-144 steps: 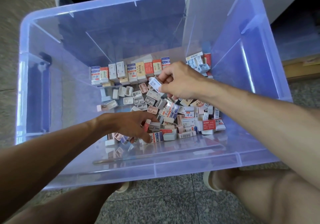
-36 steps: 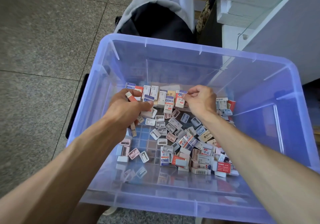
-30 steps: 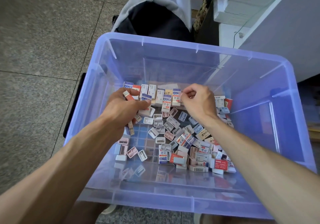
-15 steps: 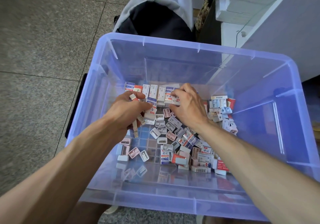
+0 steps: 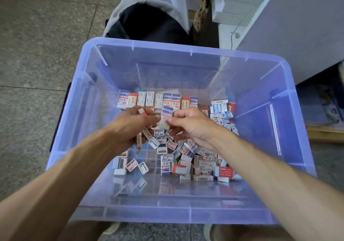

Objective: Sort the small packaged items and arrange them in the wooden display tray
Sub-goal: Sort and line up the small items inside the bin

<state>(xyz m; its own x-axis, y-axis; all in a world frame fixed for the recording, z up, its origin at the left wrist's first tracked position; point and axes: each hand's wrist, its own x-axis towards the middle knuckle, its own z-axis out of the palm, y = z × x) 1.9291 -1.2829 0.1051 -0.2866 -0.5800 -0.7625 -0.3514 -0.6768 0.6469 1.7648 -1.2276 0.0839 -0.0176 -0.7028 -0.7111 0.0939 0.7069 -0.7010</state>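
Observation:
Inside a clear blue plastic bin, small packaged boxes stand in a neat row along the far wall. A loose heap of boxes lies in the middle and right. My left hand grips several small boxes, some sticking out below the palm. My right hand pinches a blue-and-white box at its right edge, and my left thumb touches its left side. The two hands meet just in front of the row. No wooden tray can be made out.
The bin sits on a speckled stone floor. A dark bag with a grey rim lies just beyond the bin. A white cabinet stands at the upper right. My knees show below the bin's near edge.
My right hand has come back from the row and now pinches a blue-and-white box between both hands. My left hand still holds its bundle of boxes.

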